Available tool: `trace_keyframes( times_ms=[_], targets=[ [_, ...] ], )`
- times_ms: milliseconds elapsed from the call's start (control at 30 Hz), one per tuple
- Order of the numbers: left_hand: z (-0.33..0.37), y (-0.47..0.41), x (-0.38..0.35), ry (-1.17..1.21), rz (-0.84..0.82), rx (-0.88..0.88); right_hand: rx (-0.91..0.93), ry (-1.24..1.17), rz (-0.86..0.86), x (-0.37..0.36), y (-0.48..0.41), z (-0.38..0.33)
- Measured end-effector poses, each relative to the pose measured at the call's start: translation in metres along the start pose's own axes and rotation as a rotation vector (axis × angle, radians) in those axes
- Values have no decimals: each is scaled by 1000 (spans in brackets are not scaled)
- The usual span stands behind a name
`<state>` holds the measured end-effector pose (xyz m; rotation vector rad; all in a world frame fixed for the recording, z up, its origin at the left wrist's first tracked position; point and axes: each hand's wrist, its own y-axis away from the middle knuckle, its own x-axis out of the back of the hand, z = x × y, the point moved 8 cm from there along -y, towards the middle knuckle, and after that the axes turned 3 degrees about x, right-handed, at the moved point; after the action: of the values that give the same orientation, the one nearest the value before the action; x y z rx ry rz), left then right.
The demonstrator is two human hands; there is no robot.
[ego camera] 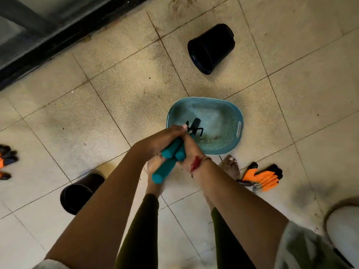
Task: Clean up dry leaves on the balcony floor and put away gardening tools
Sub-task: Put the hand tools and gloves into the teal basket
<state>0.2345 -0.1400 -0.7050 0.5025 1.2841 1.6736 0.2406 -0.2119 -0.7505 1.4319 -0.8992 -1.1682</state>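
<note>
Both my hands hold a bundle of small gardening tools with teal handles [168,164] over the near rim of a teal plastic basket [236,121]. My left hand [161,141] wraps the bundle from the left, my right hand [189,150] grips it from the right. The black metal heads [195,127], among them a pronged rake, point down into the basket. One teal handle sticks out toward me below the hands. The basket stands on the beige tiled floor, and I see little inside it besides the tool heads.
A black pot [211,47] lies on its side beyond the basket; another dark pot [78,193] lies at lower left. An orange-and-black glove [262,178] lies right of my feet, more gloves [5,160] at the left edge. A dark door frame [58,37] runs upper left.
</note>
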Motion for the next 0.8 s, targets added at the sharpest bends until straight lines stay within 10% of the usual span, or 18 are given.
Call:
trace_keyframes(
  times_ms=[500, 800],
  targets=[
    [-64, 4, 56, 177, 319, 42, 62, 351, 244, 4, -45, 0],
    [-55, -14, 66, -199, 318, 167, 224, 656, 352, 32, -41, -17]
  ],
)
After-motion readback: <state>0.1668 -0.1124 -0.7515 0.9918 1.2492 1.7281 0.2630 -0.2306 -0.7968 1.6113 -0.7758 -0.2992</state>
